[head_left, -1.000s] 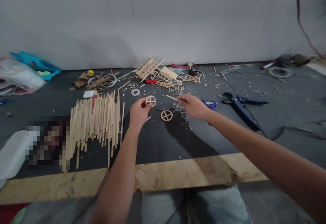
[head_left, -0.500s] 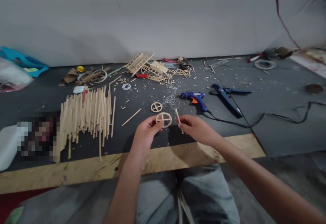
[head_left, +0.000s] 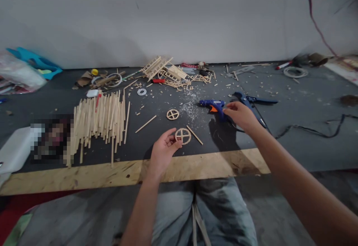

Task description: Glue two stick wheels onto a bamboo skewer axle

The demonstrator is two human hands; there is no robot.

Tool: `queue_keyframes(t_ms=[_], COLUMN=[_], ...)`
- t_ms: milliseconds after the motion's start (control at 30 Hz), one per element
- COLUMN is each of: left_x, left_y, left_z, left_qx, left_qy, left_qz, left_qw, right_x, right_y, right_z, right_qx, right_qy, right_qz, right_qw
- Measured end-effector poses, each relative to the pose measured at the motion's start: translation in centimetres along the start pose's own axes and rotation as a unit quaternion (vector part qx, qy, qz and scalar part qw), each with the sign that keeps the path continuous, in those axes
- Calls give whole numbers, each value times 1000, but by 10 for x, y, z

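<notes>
Stick [head_left: 195, 135] has gone from the right hand [head_left: 242, 116] to the worktop [head_left: 145, 137]; that hand has shifted over to the glue gun [head_left: 214, 103]. Left hand [head_left: 163, 150] still has the held wheel [head_left: 183, 136].

State now: left is in a narrow pinch on the near-left part of the wheel's rim, wheel just above or at the worktop (can't tell which). Right has its fingers partly curled at the rear of the gun. Contact or real grip: can't tell. Loose stick lies at a slant just right of the held wheel; second wheel [head_left: 172, 114] lies flat a bit beyond it.

Handling, my read: take the gun by its handle, not the front end (assume the nozzle is hot). It points left, roughly toward the wheels, so lift it clear before swinging it and keep the tip off the left fingers. Leave slack in the cord [head_left: 291, 127]; it could snag on the cutter [head_left: 246, 104] right behind the hand. Pinch the wheel lightly by the rim; thin spokes probably won't like a squeeze. Keep its joints off the pale scraps [head_left: 191, 106], as loose bits could stick to fresh glue.

Labels: pale patch with marks on the gun body, too small to read. Small light mark on the cutter handle, same story. No brand I can make out.
</notes>
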State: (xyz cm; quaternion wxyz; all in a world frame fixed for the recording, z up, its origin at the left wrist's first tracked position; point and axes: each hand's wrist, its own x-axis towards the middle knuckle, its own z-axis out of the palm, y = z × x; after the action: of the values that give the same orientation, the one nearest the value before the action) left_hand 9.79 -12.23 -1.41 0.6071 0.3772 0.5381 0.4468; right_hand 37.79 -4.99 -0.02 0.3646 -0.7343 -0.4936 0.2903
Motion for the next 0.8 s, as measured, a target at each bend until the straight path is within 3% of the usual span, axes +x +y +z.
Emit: queue_keyframes(t_ms=[200, 467, 633, 800], left_x=[-1, -9, -8, -8], left_y=[-4, -4, -8, -7], left_z=[1, 2, 1, 1], left_qx=[-13, -12, -22, -26], left_qy=[5, 24, 22, 27], left_qz=[20, 46, 58, 56], left_qw=[1000, 999, 998, 998], right_x=[17, 8, 0, -6], right_y=[2, -8, -18, -38], right_z=[11, 21, 20, 3], right_qx=[68, 197, 262, 348], right_qy=[-85, -141, -155, -193], right_qz=[64, 130, 130, 97], right_qw=[992, 961, 944, 912])
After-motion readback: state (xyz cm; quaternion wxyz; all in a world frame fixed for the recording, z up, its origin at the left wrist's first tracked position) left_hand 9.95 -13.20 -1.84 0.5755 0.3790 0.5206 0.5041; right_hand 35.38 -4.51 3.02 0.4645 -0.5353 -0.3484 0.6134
